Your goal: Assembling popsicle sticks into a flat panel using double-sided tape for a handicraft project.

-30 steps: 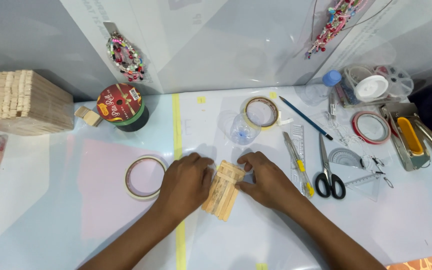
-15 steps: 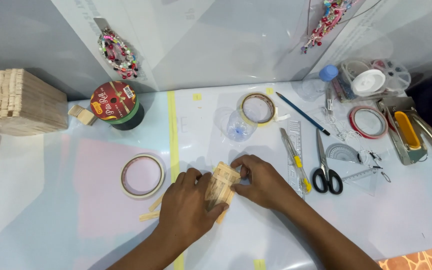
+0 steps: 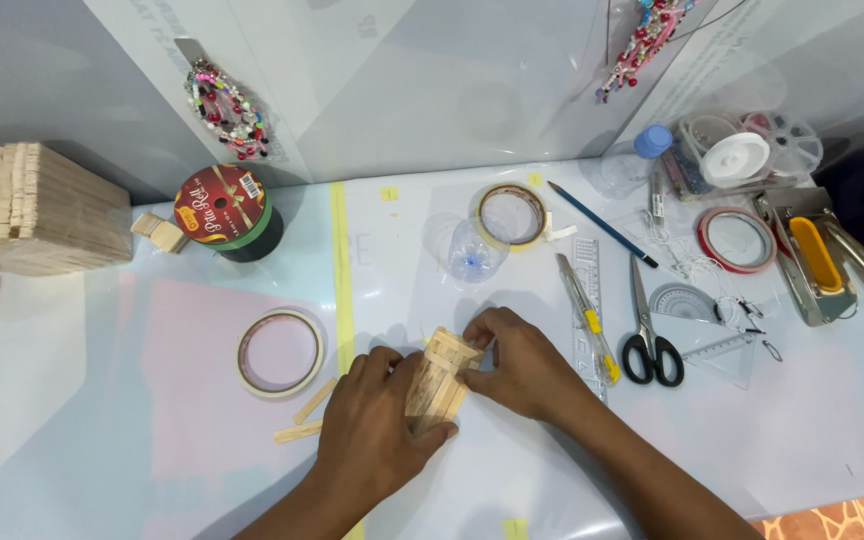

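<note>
- Both of your hands closed on one small wooden stick assembly point(image 3: 439, 380), a bundle of flat craft sticks lying on the white table point(image 3: 512, 300) just right of the yellow tape line point(image 3: 340, 260)
- Your left hand point(image 3: 377, 425) wrapped around its near end, fingers curled over the sticks, seemingly to keep them from spreading
- Your right hand point(image 3: 522, 365) pinched the far end with its fingertips, apparently to square up the top layer
- Two loose sticks point(image 3: 304, 415) lay just left of your left hand, within reach
- One masking tape roll point(image 3: 279, 352) sat flat beyond them, apart from the hands
- Cutting tools were kept on your right: a yellow utility knife point(image 3: 585, 315) and black-handled scissors point(image 3: 649, 330), near but not touching your right hand
- A stack of spare sticks point(image 3: 27, 208) stood well apart at the far left edge
</note>
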